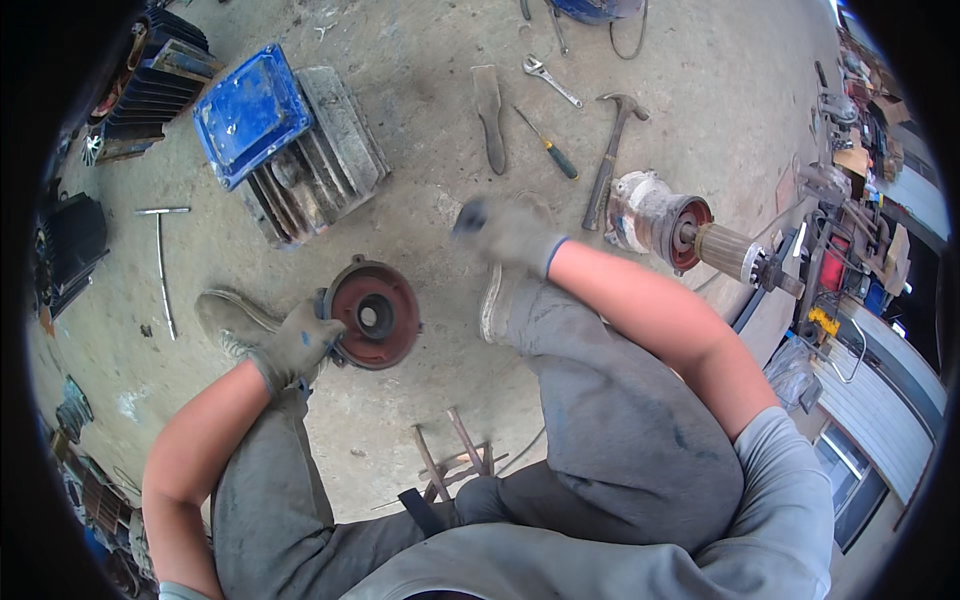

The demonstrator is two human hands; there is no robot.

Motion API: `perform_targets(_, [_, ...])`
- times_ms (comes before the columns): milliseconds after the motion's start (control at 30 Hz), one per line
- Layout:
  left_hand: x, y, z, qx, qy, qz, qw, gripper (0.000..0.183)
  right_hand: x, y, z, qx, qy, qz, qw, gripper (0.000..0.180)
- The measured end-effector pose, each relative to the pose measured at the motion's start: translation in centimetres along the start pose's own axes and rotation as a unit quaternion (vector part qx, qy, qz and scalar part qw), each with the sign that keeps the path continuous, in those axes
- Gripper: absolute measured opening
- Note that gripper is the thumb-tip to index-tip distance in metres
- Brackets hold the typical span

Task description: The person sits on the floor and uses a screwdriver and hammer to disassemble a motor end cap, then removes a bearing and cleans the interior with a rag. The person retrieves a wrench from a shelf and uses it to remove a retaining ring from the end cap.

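Note:
My left hand [304,337], in a soiled work glove, grips the rim of a round motor end shield [401,315]. Reddish-brown paint coats its inside, around a dark central bearing hub with a hole through it. The end shield is held above the floor between my shoes. My gloved right hand [517,232] is blurred, over my right shoe. At its fingers is a dark smudge; whether that is a held thing or the glove itself, I cannot tell. Nearby to the right, a motor rotor [724,251] protrudes from a whitish motor housing [634,214].
Ahead lie a claw hammer [611,157], a screwdriver [551,146], an adjustable wrench [551,80] and a flat tool [489,120]. A finned motor with a blue terminal box [251,116] stands front left, near a T-handle wrench [163,266]. Cluttered shelving [847,195] lines the right.

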State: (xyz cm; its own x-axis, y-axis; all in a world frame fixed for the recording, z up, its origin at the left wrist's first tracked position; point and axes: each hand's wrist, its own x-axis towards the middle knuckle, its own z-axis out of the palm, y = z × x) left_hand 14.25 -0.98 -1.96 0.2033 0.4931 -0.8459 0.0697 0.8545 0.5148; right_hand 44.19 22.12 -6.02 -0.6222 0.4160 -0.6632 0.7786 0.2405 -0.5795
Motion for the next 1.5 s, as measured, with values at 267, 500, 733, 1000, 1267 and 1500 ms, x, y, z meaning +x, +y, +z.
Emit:
perform_targets(267, [-0.7, -4.7, -3.5, 0.062, 0.168, 0.027, 0.983, 0.043, 3.0, 12.4, -9.2, -0.195, 0.284, 0.156, 0.926, 0.055])
perform_targets(500, [-1.3, -2.3, -3.6, 0.239, 0.203, 0.040, 0.949, 0.049, 2.5, 12.6, -6.5, -0.198, 0.195, 0.182, 0.943, 0.038])
perform_targets(733, [-1.6, -0.1, -3.3, 0.288, 0.177, -0.006, 0.941, 0.055, 3.2, 12.8, -7.4, -0.126, 0.264, 0.158, 0.943, 0.051])
perform_targets(1000, [-0.7, -3.1, -7.3, 0.253, 0.314, -0.050, 0.914, 0.033, 1.8, 11.9, -7.3, 0.012, 0.335, 0.046, 0.941, 0.041])
perform_targets(1267, [1.0, -7.6, -11.3, 0.348, 0.288, -0.032, 0.891, 0.041, -6.1, 15.2, -2.9, 0.227, 0.305, 0.077, 0.922, 0.031])
perform_targets(1500, [-17.0, -2.2, -5.7, -0.064, 0.540, 0.168, 0.822, 0.054, -19.5, 6.6, -5.1, 0.500, 0.363, 0.012, 0.787, 0.036])
